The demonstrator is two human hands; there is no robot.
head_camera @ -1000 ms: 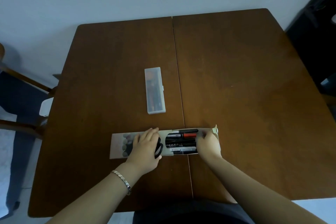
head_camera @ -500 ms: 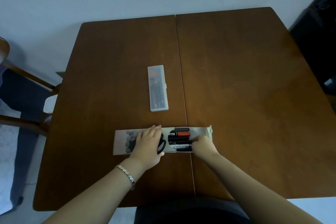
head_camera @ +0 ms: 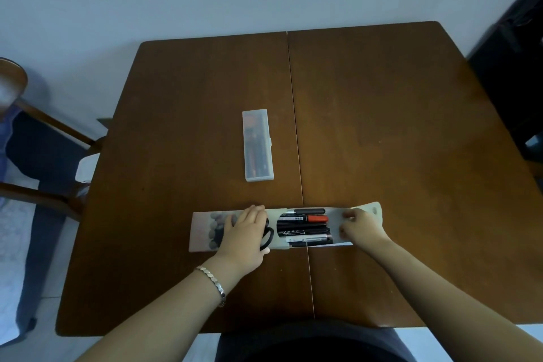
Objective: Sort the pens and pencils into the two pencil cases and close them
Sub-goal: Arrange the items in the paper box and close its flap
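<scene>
Pens (head_camera: pixel 305 228), mostly black with one red-capped, lie side by side in the open beige flap pencil case (head_camera: pixel 202 231) at the brown wooden counter's (head_camera: pixel 396 126) near edge. The left hand (head_camera: pixel 245 233) presses flat, fingers together, on the case, partly covering black scissor handles (head_camera: pixel 268 236). The right hand (head_camera: pixel 363 229), fingers curled, pinches the case's right flap, which half a second ago lay further left. A closed clear plastic pencil case (head_camera: pixel 258 145) sits well behind.

- Left hand (head_camera: pixel 245 233) lies flat on the open flap case (head_camera: pixel 205 231), beside black scissors (head_camera: pixel 268 236).
- Right hand (head_camera: pixel 363 228) touches the pens (head_camera: pixel 305 228).
- Clear case (head_camera: pixel 258 145) sits shut, well apart on the table (head_camera: pixel 396 126).
</scene>
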